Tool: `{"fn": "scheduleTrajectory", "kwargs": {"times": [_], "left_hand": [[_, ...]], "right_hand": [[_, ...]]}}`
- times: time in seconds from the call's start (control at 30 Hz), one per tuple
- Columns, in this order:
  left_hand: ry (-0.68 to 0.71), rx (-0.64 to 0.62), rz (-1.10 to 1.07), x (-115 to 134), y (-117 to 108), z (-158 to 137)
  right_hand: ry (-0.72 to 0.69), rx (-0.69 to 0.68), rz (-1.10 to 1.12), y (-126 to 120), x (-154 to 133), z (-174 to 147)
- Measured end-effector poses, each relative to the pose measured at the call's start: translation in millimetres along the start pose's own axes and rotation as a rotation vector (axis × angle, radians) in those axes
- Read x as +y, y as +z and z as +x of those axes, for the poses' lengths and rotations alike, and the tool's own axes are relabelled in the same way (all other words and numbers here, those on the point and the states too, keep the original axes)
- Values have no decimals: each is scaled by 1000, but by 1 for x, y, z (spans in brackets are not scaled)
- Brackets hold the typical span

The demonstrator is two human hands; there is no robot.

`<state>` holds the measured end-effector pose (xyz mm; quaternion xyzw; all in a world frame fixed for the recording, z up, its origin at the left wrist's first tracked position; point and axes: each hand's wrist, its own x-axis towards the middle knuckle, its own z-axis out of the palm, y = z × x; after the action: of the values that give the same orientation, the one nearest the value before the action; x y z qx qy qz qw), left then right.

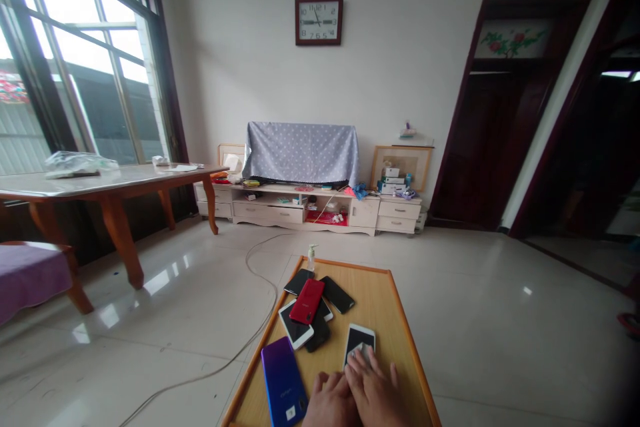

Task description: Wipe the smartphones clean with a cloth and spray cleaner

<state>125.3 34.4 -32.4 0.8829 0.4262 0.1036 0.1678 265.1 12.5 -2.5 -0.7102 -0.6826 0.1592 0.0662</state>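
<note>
A white smartphone (361, 335) with a dark screen lies face up on the small wooden table (385, 307). My right hand (375, 390) presses a crumpled pale wipe (361, 350) onto its screen. Curled fingers of my left hand (330, 400) rest against the phone's lower left edge; both hands hide the phone's bottom end. Left of them lies a blue-purple phone (283, 380), back up. Farther up, a red phone (307, 301) lies on a heap with another white phone (295, 325) and several dark phones (339, 294).
A clear pump bottle (311, 257) stands at the table's far left corner. A cable (250, 340) runs across the tiled floor on the left. Beyond are a larger table (125, 180), a low white cabinet (270, 213) and a cloth-covered object (303, 153).
</note>
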Motion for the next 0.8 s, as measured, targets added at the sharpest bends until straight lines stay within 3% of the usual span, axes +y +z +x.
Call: {"fn": "scheduleTrajectory", "kwargs": {"times": [0.17, 0.33, 0.5, 0.63, 0.8], "left_hand": [[17, 11, 43, -3, 5, 1], [25, 54, 79, -5, 10, 1], [-32, -27, 7, -4, 5, -1], [-4, 0, -43, -3, 1, -5], [42, 54, -13, -3, 1, -6]], "right_hand": [[24, 72, -14, -5, 3, 39], [-37, 50, -74, -14, 0, 63], [-61, 20, -2, -4, -9, 40], [-48, -9, 49, 2, -7, 14], [-30, 60, -63, -4, 14, 19]]}}
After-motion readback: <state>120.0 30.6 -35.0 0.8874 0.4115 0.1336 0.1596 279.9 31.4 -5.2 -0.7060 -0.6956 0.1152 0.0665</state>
